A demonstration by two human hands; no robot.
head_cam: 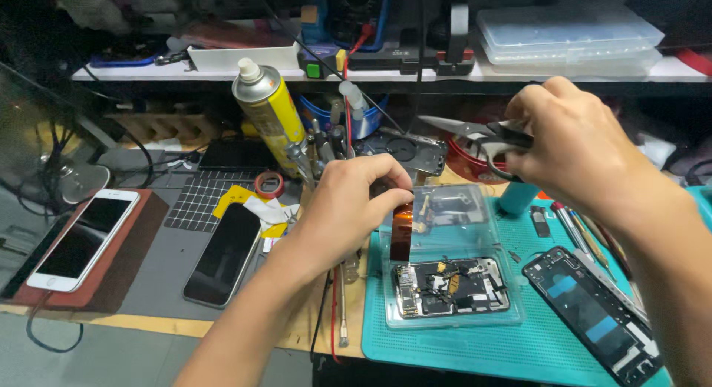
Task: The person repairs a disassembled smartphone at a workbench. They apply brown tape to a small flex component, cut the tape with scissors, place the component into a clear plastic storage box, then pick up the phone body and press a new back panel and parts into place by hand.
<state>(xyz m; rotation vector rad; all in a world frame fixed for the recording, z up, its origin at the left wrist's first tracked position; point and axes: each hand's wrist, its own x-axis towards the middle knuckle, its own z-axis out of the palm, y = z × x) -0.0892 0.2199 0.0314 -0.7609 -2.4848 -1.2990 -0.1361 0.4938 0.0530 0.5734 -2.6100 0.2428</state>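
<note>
Our left hand fingers pinch amber tape; right hand grips scissors — three phones, 9 o'clock counter edge open.

A white phone with a dark screen lies at the far left of the surface. A black phone lies face up on the grey mat. A clear plastic clamshell package sits open on the green mat, a yellow-labelled spray can behind.

A wooden tabletop under bright overhead light, a white shelf running along the dim back, grey floor below its front edge
</note>
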